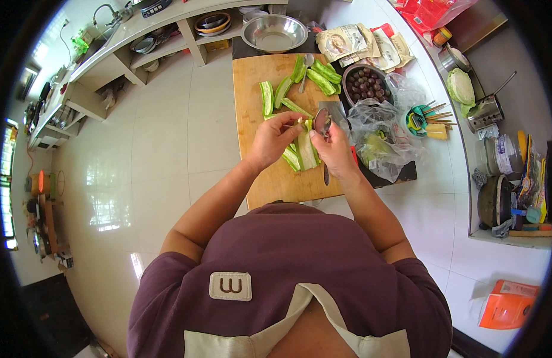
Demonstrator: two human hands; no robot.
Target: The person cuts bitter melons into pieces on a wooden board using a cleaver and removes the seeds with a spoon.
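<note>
A halved piece of green gourd (308, 150), probably bitter melon, lies pale side up over other pieces on a wooden cutting board (280, 190). My left hand (276, 136) pinches its far end, where pale bits show at the fingertips. In my right hand (334, 147) is a metal spoon (321, 121), its bowl by the gourd's end and its handle pointing back toward me. Several cut gourd pieces (282, 91) are spread over the board's far half. Among them rests a second spoon (305, 74). Partly behind my right hand is a broad metal blade (333, 107).
Beyond the board stands a steel basin (274, 33). On the right are a bowl of grapes (367, 84), food packets (347, 42), a plastic bag (379, 138) with green vegetables and a teal holder (417, 121) with chopsticks. A shelf of kitchenware and a cabbage (461, 87) line the right wall.
</note>
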